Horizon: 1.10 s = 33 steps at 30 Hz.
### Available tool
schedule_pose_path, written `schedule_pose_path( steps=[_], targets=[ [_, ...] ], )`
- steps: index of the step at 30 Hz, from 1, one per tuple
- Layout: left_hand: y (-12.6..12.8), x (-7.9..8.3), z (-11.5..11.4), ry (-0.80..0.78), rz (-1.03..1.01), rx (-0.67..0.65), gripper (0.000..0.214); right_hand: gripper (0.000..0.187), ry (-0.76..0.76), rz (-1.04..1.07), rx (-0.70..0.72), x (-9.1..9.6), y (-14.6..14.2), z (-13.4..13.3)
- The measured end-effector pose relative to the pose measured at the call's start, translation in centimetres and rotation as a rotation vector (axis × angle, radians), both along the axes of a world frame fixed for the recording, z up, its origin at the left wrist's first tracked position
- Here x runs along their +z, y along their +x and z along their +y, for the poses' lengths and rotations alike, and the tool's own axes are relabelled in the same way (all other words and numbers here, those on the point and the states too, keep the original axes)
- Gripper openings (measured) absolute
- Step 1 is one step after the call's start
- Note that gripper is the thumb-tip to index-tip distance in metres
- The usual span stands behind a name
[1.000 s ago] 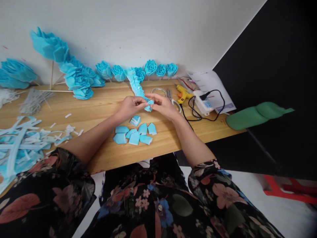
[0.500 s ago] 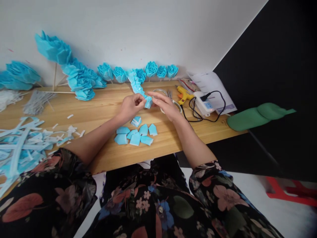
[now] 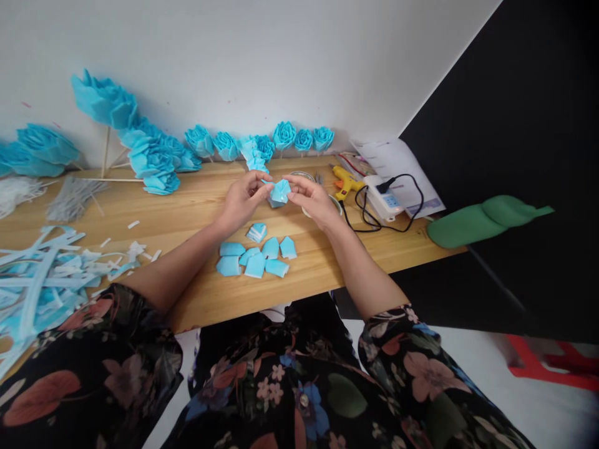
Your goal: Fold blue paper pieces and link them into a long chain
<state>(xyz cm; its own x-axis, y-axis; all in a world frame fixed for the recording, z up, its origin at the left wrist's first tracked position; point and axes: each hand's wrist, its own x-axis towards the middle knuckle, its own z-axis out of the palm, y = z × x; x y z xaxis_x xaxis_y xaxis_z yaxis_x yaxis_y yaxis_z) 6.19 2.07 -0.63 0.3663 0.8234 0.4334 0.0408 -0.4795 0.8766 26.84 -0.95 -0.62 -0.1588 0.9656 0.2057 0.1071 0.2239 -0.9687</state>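
Between my two hands is a small blue folded petal piece (image 3: pixel 281 191), its lit face turned up toward me. My left hand (image 3: pixel 245 198) pinches its left edge, thumb against fingers. Along its right edge, the thumb and fingers of my right hand (image 3: pixel 314 198) close on it. Just behind my left fingers runs a gathered pale blue strip (image 3: pixel 256 162); whether it joins the held piece is hidden. Nearer me on the wooden table lie several cut blue petal pieces (image 3: pixel 254 264) and a small blue-and-white stack (image 3: pixel 256 232).
Blue flowers on sticks (image 3: pixel 285 135) line the wall, larger ones (image 3: pixel 154 161) to the left. White and blue scraps (image 3: pixel 42 268) cover the left. Right are tape rolls (image 3: pixel 336 204), a yellow glue gun (image 3: pixel 347 181), a power strip (image 3: pixel 384 198), papers (image 3: pixel 402 165) and a green bottle (image 3: pixel 486 221).
My right fingers have come down from a raised, spread pose to grip the blue petal piece. The piece has turned to show a broader face, and less of the gathered strip shows.
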Motion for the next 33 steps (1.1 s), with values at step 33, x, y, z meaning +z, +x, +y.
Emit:
schedule_pose_path(
  steps=[33],
  targets=[
    [-0.8, 1.2, -0.4, 0.696, 0.661, 0.107, 0.025, 0.05, 0.075, -0.283, -0.083, 0.3, -0.6, -0.4]
  ],
)
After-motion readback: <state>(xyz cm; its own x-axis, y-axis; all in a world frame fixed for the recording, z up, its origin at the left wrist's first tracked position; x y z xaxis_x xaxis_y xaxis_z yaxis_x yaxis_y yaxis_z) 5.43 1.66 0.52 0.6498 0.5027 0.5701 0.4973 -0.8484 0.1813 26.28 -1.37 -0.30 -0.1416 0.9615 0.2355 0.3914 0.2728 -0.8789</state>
